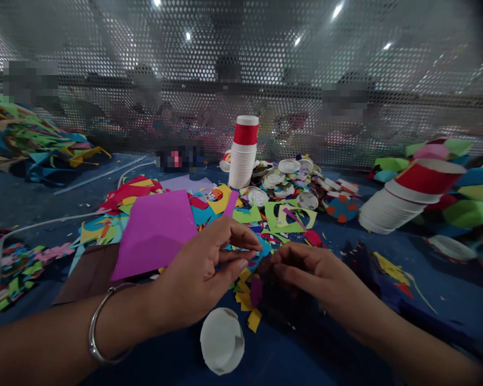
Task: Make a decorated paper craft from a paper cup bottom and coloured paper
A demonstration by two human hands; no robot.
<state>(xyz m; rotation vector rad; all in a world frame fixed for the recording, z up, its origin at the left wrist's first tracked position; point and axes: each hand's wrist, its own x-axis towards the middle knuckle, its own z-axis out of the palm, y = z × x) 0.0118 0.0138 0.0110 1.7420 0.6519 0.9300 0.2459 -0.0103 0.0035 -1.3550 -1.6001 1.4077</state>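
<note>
My left hand (215, 260) hovers over the paper scraps, its fingers loosely curved and apart, with nothing visible in it. Close by on the right, my right hand (309, 268) is closed, thumb against fingers, on a small dark brown piece (266, 264) that looks like paper. Below both hands a white paper cup (222, 343) faces me with its round opening. Small yellow paper pieces (244, 301) and a purple scrap (256, 291) lie between the hands. A purple paper sheet (156, 230) lies left of my left hand, partly over a dark brown sheet (87, 273).
A stack of paper cups (242, 161) stands upright at the back, beside a heap of round paper discs (284, 179). Another cup stack (406, 201) leans at the right. Cut paper piles lie on both sides. A perforated metal screen (265, 96) closes the far side of the blue table (165, 359).
</note>
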